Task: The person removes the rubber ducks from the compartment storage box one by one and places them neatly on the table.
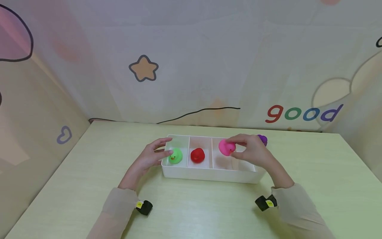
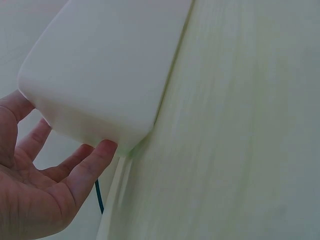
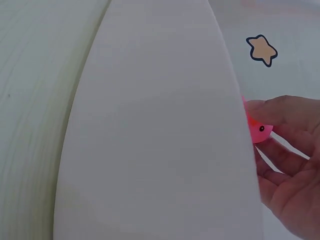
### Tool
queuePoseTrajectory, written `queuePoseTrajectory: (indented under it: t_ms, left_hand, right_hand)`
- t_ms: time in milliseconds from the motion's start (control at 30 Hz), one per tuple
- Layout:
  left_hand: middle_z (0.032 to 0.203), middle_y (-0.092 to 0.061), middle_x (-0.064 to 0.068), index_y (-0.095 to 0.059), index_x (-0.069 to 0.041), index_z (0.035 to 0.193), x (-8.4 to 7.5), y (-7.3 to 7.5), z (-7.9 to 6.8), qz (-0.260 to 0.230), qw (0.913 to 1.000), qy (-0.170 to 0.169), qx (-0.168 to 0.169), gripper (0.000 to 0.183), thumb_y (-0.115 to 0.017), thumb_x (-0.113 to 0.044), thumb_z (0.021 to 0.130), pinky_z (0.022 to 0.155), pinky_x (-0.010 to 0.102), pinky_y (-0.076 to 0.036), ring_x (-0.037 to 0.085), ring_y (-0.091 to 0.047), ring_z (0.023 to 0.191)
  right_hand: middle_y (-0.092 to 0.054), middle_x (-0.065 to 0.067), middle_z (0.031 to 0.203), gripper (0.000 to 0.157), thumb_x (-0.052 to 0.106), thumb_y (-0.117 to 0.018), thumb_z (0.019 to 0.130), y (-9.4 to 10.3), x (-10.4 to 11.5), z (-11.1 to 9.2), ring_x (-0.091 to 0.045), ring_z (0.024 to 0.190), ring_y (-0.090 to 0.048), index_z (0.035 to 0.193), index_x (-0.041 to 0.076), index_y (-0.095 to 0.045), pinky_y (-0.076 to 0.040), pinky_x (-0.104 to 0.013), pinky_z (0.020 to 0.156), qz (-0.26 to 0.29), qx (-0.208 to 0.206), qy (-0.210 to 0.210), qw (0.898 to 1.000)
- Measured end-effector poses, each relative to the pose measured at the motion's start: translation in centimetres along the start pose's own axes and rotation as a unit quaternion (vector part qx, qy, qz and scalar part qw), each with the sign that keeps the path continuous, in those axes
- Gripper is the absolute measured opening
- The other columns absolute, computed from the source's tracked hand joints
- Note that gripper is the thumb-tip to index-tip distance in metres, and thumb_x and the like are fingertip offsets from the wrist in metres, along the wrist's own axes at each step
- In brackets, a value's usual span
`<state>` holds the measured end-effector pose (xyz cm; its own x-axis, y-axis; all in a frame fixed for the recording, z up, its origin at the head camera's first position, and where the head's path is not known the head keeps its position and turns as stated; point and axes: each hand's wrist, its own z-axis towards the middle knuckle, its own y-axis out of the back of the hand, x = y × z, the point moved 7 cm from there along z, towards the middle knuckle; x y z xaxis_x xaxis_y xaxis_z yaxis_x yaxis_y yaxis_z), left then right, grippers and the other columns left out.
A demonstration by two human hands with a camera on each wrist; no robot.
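A white divided box (image 1: 209, 175) stands on the table, its long side toward me. My left hand (image 1: 151, 155) holds its left end, thumb over the rim; in the left wrist view, fingertips (image 2: 106, 146) touch the outer end wall. A green toy duck (image 1: 175, 156) sits in the left compartment, by that thumb. One compartment over is a red toy duck (image 1: 197, 155). Between thumb and fingers my right hand (image 1: 250, 150) pinches a pink toy duck (image 1: 225, 147) above the third compartment. The box wall partly hides this duck in the right wrist view.
A purple object (image 1: 263, 139) shows behind my right hand, mostly hidden. Beyond the table (image 1: 191, 205) hangs a printed cloth backdrop (image 1: 197, 66), which also runs along both sides. Each sleeve cuff carries a small black camera (image 1: 144, 207).
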<state>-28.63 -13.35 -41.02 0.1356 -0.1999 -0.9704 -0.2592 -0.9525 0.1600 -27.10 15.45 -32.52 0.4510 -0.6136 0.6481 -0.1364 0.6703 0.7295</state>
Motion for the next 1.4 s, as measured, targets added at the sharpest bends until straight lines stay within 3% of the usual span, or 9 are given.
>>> queuePoseTrajectory:
  t_ms: [133, 500, 800, 1100, 1200, 1400]
  left_hand:
    - [0.143, -0.030, 0.012, -0.045, -0.021, 0.133, 0.0, 0.0, 0.0, -0.002, 1.0000, -0.002, 0.002, 0.055, -0.068, -0.022, 0.083, 0.086, 0.044, -0.047, 0.034, -0.035, 0.127]
    - [0.144, -0.029, 0.013, -0.046, -0.021, 0.133, 0.1, 0.0, 0.0, -0.002, 1.0000, -0.003, 0.002, 0.055, -0.068, -0.022, 0.082, 0.085, 0.044, -0.047, 0.035, -0.034, 0.128]
    - [0.144, -0.029, 0.013, -0.045, -0.021, 0.133, 0.0, 0.0, 0.0, -0.003, 1.0000, -0.003, 0.003, 0.055, -0.068, -0.022, 0.083, 0.085, 0.043, -0.047, 0.035, -0.035, 0.127]
    - [0.143, -0.029, 0.013, -0.045, -0.020, 0.133, -0.1, 0.0, -0.1, -0.003, 1.0000, -0.005, 0.006, 0.055, -0.068, -0.021, 0.083, 0.086, 0.045, -0.046, 0.034, -0.037, 0.126]
    - [0.143, -0.030, 0.013, -0.045, -0.020, 0.133, -0.1, 0.0, -0.1, -0.006, 1.0000, -0.003, 0.007, 0.055, -0.068, -0.021, 0.083, 0.086, 0.045, -0.046, 0.033, -0.037, 0.126]
    - [0.142, -0.031, 0.013, -0.045, -0.020, 0.133, 0.0, 0.0, 0.0, -0.011, 0.9999, -0.004, 0.008, 0.055, -0.068, -0.021, 0.083, 0.087, 0.044, -0.046, 0.033, -0.037, 0.125]
  right_hand:
    - [-0.064, -0.016, 0.104, 0.039, -0.005, -0.072, 0.071, 0.7, -0.2, -0.2, -0.031, 0.099, -0.060, 0.109, -0.003, -0.063, -0.047, -0.044, 0.085, 0.031, -0.012, 0.000, 0.999]
    - [-0.059, -0.018, 0.110, 0.039, -0.005, -0.071, 0.073, 3.2, -1.2, -0.7, -0.032, 0.104, -0.055, 0.111, -0.005, -0.062, -0.045, -0.032, 0.086, 0.049, -0.059, -0.037, 0.996]
    - [-0.056, -0.020, 0.117, 0.042, 0.003, -0.069, 0.079, 4.7, -2.8, -1.3, -0.035, 0.105, -0.056, 0.119, -0.003, -0.058, -0.048, -0.019, 0.076, 0.072, -0.071, -0.098, 0.990]
    - [-0.053, -0.021, 0.121, 0.044, 0.006, -0.069, 0.080, 6.4, -4.2, -2.2, -0.035, 0.108, -0.053, 0.121, -0.003, -0.056, -0.049, -0.019, 0.072, 0.081, -0.102, -0.125, 0.984]
    - [-0.055, -0.019, 0.120, 0.047, 0.013, -0.071, 0.079, 6.9, -5.7, -2.4, -0.033, 0.111, -0.051, 0.122, -0.001, -0.056, -0.048, -0.020, 0.078, 0.082, -0.113, -0.119, 0.983]
    - [-0.057, -0.003, 0.121, 0.048, 0.025, -0.075, 0.075, 7.6, -12.8, -2.3, -0.016, 0.110, -0.052, 0.120, 0.016, -0.062, -0.048, -0.015, 0.076, 0.098, -0.146, -0.133, 0.975]
